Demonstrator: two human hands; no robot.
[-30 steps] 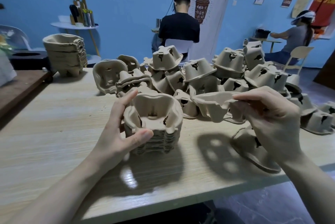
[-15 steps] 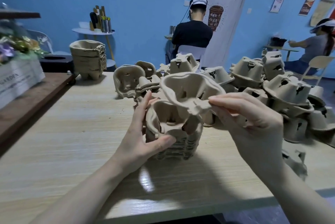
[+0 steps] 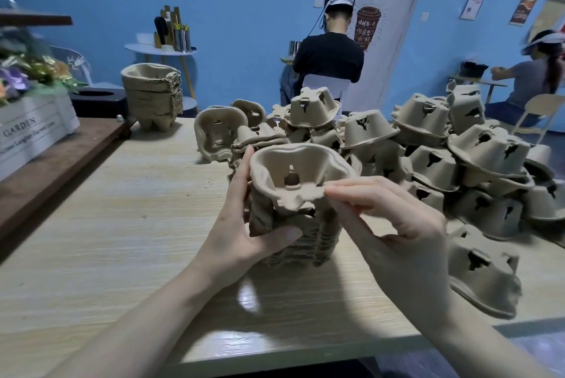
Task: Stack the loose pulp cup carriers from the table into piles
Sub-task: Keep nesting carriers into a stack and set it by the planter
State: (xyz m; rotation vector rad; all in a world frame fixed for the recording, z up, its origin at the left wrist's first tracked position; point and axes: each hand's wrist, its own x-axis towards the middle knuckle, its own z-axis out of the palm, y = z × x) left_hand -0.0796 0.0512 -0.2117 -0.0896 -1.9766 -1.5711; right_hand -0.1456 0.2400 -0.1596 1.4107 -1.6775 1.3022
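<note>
Right hand point(image 3: 394, 224) pinches near rim of top carrier point(image 3: 298, 177); left hand point(image 3: 241, 224) curls round the pile point(image 3: 305, 243) near the table point(image 3: 107, 224) front edge. Carrier sits tilted, half-nested. Step: seating it. Next, likely press level, then fetch from loose heap point(image 3: 443, 157).

pile point(image 3: 308, 243) base: hidden behind left hand point(image 3: 244, 234)
garden crate point(image 3: 33, 124): cut off at left edge
far seated person point(image 3: 538, 78): blurred
</note>
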